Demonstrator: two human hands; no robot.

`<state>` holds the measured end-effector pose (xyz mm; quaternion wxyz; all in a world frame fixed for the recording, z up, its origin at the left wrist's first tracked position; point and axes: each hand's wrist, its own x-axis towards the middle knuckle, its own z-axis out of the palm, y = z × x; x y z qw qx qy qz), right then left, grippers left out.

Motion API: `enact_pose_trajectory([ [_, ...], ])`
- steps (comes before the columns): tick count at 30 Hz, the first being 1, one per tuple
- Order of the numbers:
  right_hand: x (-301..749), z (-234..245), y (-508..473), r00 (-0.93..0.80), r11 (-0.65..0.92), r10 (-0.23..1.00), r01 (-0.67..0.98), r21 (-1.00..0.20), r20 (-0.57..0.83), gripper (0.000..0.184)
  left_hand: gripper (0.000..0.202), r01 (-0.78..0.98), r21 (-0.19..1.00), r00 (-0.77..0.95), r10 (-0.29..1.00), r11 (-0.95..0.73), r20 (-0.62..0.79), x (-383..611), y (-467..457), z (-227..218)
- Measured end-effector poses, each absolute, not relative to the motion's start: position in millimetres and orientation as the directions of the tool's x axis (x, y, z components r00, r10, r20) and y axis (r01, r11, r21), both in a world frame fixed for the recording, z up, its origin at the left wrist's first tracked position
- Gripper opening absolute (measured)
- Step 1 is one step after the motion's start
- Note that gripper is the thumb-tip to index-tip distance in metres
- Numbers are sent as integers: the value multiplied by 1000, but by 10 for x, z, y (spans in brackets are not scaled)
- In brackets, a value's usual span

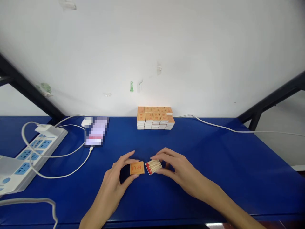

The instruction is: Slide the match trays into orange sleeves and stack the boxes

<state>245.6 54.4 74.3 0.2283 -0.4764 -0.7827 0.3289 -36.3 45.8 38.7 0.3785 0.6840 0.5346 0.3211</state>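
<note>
Between the thumb and fingers of my left hand is an orange matchbox sleeve with red characters on its face. My right hand pinches a matchbox tray by its edges. Pale matches with red heads lie in the tray, their heads toward the sleeve. Sleeve and tray are apart, with a narrow gap between them, and the tray is turned at a slight angle. Beyond both hands, against the wall, stands a stacked block of orange matchboxes with white sides.
At the left lies a white power strip with blue sockets and looping white cables. A phone, its screen blurred, is plugged into a cable. Another cable runs along the wall at right. Black metal posts flank the blue table.
</note>
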Motion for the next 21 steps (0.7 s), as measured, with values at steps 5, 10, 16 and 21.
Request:
enact_pose_trajectory([
  [5,2575,722,420,-491,302,871,500,-812,21,32,59,406,910,251,968,-84,-23,-282,351,401],
  [10,2538,645,376,-477,299,878,494,-817,33,39,65,379,922,305,951,-76,-47,-308,360,416],
  [16,2472,561,257,-426,373,894,531,-761,141,46,68,366,930,292,951,-14,-101,-344,343,447],
  [21,2431,541,168,-409,413,893,582,-700,187,44,72,360,933,327,937,-6,-120,-355,330,475],
])
